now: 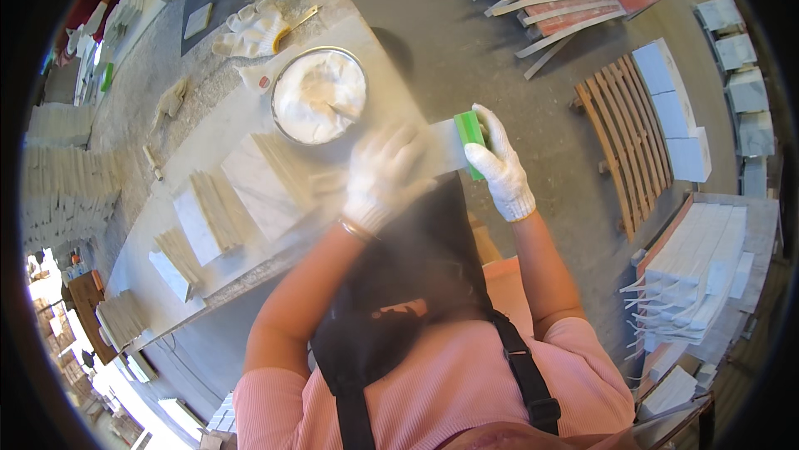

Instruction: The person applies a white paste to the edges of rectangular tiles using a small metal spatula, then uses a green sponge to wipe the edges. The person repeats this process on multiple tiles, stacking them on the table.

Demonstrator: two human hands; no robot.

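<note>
My right hand (499,163), in a white knit glove, is closed round the green grip (470,144) of a wide flat scraper. Its pale blade (445,144) points left toward my other hand. My left hand (379,175), also gloved, is over the table's near edge, its fingers smeared by motion. Whether it holds anything is hidden by the blur. Just beyond it stands a round metal-rimmed bowl (277,109) of white paste or powder. Left of that hand, marble-look tiles (262,192) lean in a row on the table.
Smaller tile stacks (200,217) continue leftward along the worktable (179,175). A spare glove (254,29) and a flat-bladed tool (301,20) lie farther back. On the right floor are a slatted wooden pallet (620,142) with pale blocks and strapped tile stacks (695,258).
</note>
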